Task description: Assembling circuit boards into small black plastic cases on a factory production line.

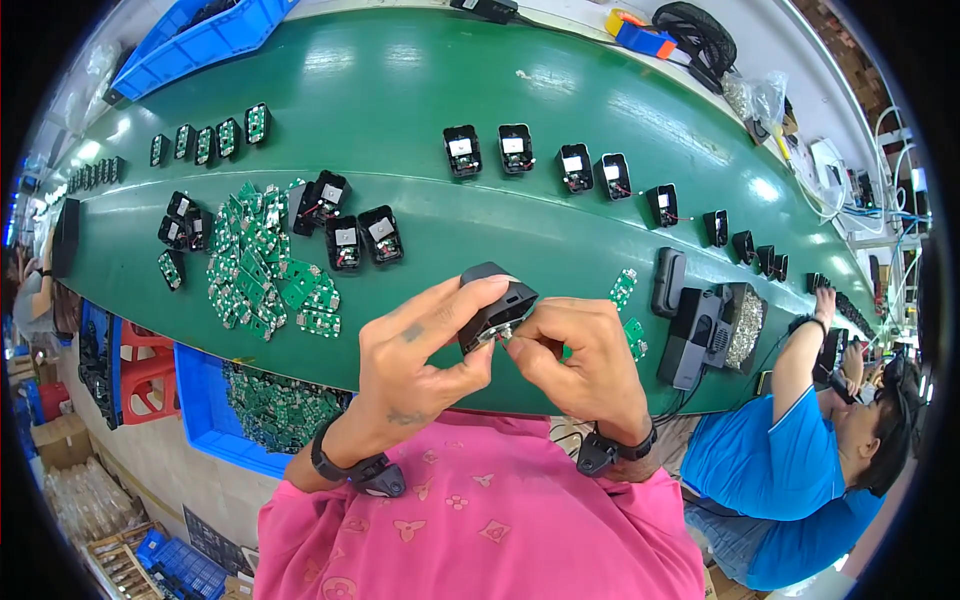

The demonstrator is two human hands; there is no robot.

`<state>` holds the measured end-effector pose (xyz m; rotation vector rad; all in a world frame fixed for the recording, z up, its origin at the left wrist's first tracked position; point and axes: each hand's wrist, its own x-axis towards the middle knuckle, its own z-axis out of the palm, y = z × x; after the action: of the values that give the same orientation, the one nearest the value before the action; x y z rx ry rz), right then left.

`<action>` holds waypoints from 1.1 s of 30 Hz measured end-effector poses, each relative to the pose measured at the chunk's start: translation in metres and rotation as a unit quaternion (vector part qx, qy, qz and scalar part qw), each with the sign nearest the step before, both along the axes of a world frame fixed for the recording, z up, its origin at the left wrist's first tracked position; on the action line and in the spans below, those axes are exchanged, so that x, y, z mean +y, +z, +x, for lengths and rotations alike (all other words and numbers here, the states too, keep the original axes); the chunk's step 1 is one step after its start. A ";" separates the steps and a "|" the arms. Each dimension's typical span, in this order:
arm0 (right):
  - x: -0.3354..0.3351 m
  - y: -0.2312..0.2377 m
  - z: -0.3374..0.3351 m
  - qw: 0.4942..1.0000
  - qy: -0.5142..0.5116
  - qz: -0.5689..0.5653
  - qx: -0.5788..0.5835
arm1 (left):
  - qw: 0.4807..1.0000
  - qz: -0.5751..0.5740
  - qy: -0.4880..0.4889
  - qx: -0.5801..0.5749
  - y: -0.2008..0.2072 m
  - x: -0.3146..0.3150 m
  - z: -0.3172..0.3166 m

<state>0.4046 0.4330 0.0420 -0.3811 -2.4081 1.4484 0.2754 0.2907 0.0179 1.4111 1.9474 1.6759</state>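
My left hand [415, 345] grips a black plastic housing [515, 298], tilted in front of my chest above the table edge. Inside its opening a small light-coloured part shows. The fingers of my right hand [585, 350] are pinched together at that opening, and what they hold is too small and covered to make out. To the left lies a heap of green circuit boards [250, 260]. Beside it stand open black housings [381, 235] with boards or silver parts and red wires inside. A few loose boards [623, 288] lie just beyond my right hand.
A row of open housings [515, 148] crosses the green table [400, 100]. At right are black devices [692, 340] and a tray of small metal parts [745, 325]. A blue bin [215, 400] of boards sits below left. A co-worker in blue [765, 450] works at right.
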 end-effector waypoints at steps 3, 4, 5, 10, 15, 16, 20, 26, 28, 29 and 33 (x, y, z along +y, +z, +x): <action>-0.004 -0.004 -0.003 1.000 -0.008 0.020 0.003 | 0.995 -0.019 0.049 0.081 -0.004 0.000 0.005; -0.006 -0.008 -0.004 0.999 -0.019 0.033 0.010 | 0.995 -0.019 0.048 0.081 -0.006 0.000 0.005; -0.007 -0.011 -0.006 0.999 -0.018 0.033 0.011 | 0.996 -0.023 0.050 0.063 -0.008 0.001 0.006; -0.010 -0.038 -0.008 0.996 -0.057 0.068 0.011 | 0.996 -0.038 0.029 -0.070 -0.026 0.007 0.005; -0.020 -0.044 -0.007 0.982 -0.190 -0.004 -0.021 | 0.934 0.001 0.032 -0.355 -0.042 0.009 -0.008; -0.019 -0.053 -0.007 0.965 -0.257 -0.057 -0.003 | 0.917 -0.006 0.035 -0.398 -0.033 0.011 -0.010; -0.021 -0.077 -0.009 0.933 -0.180 -0.309 0.023 | 0.906 -0.069 -0.076 -0.410 -0.039 0.006 -0.013; -0.036 -0.063 -0.001 0.938 -0.252 -0.218 0.093 | 0.953 -0.087 -0.058 -0.283 -0.037 0.004 -0.010; -0.036 -0.063 0.000 0.941 -0.211 -0.205 0.168 | 0.967 -0.090 -0.057 -0.230 -0.041 0.008 -0.011; -0.036 -0.058 -0.005 0.940 -0.212 -0.227 0.141 | 0.965 -0.075 -0.060 -0.246 -0.043 0.008 -0.010; -0.018 -0.075 0.004 0.948 -0.183 -0.255 0.059 | 0.976 -0.066 -0.069 -0.197 -0.045 0.003 -0.013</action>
<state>0.4085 0.4155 -0.0333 -0.7848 -1.7231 1.8280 0.2627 0.2942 -0.0276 1.0430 1.6661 1.5844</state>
